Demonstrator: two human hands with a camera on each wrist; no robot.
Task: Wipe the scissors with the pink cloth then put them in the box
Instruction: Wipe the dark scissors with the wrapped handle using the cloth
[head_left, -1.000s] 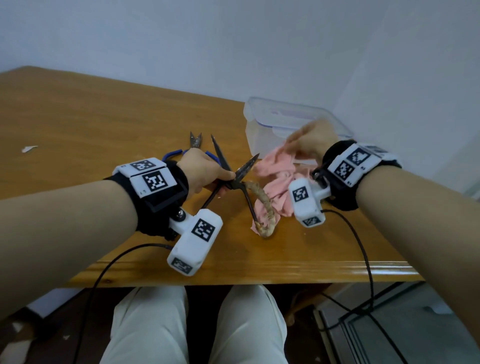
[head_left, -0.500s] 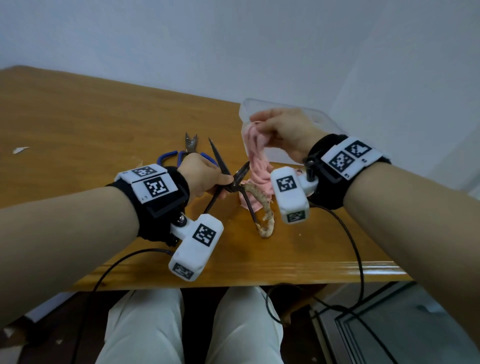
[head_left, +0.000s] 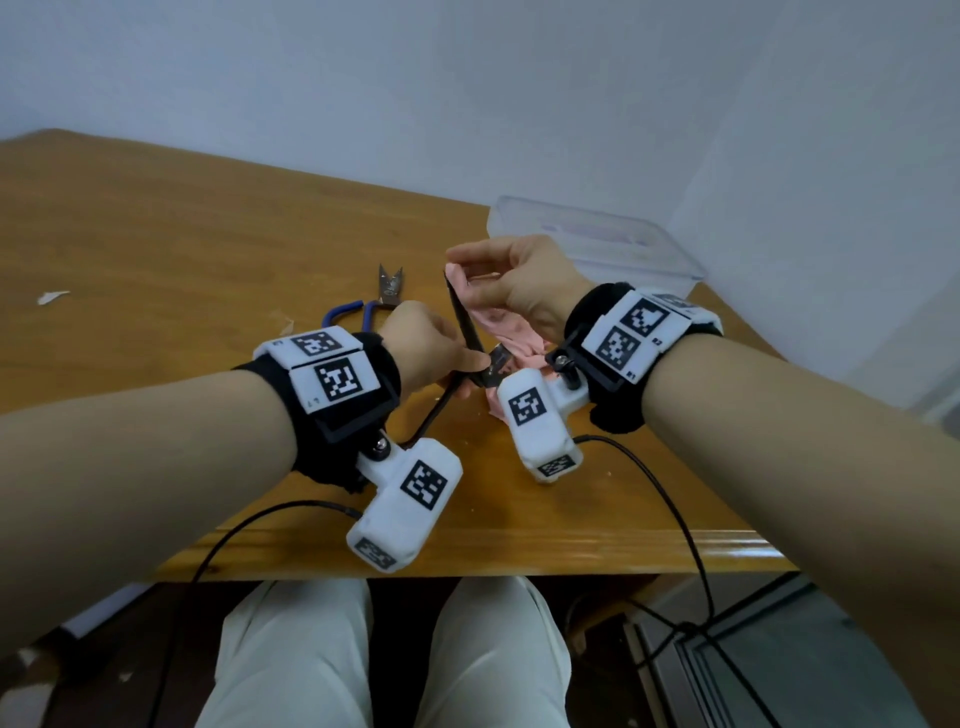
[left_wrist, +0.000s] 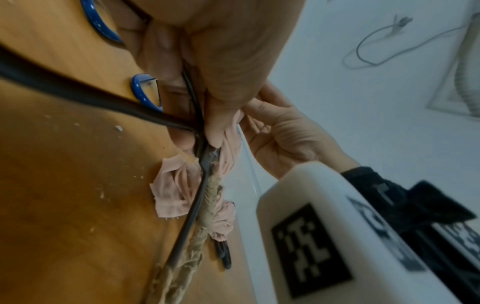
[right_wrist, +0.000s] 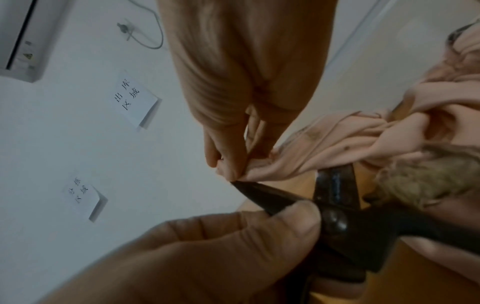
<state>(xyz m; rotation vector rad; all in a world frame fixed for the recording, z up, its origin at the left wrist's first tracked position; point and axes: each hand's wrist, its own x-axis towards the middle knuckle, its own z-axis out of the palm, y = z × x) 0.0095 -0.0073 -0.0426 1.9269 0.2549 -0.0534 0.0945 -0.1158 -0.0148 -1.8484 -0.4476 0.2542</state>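
Lifted now, the pink cloth (head_left: 491, 325) is pinched by the right hand (head_left: 511, 283) at the tip of the black scissors (head_left: 465, 325), gripped mid-frame by the left hand (head_left: 426, 345).

Wooden table (head_left: 156, 234) w/ rounded front edge. On it – clear box (head_left: 597, 244) at far right corner, blue-handled pliers (head_left: 374, 301) mid-table, white scrap (head_left: 52, 297) far left, pale crumbs (left_wrist: 103, 195) – plus lower end of pink cloth (left_wrist: 171, 191).

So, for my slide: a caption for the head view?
Left hand holds black scissors while right hand pinches pink cloth at the blade.
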